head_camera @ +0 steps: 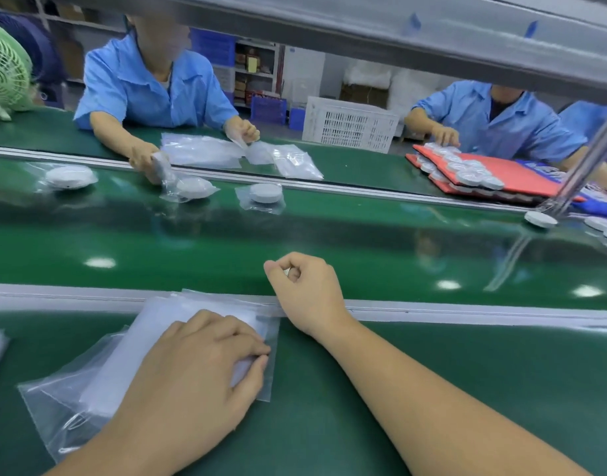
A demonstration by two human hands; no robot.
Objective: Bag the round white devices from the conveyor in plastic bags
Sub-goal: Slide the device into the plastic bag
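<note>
looks like the bag-opening step, with no device in hand yet. keep the left hand point(199, 365) pressing down on the stack of clear flat plastic bags point(89, 379), on the green worktop point(312, 424) just this side of the pale grey metal rail point(466, 312), thumb and forefinger nipping the right-hand edge of the top bag. rub that edge between the fingers point(254, 345) to part the two layers, lift only the one sheet, and pin the rest of the stack under the palm to stop any sliding toward the rail. note the right hand point(305, 290) directly over the rail, curled into a loose fist with thumb against forefinger, gripping nothing visible; bring it across to pull the mouth wide after splitting the layers. look beyond the rail, on the glossy green conveyor belt point(329, 242), for the nearest bare round white plastic device point(540, 219): far along the rail to the right, at the belt's far side, well apart from both hands, so probably a long reach or a wait. leave alone the already bagged devices point(266, 193) beyond the rail, left of centre.
</note>
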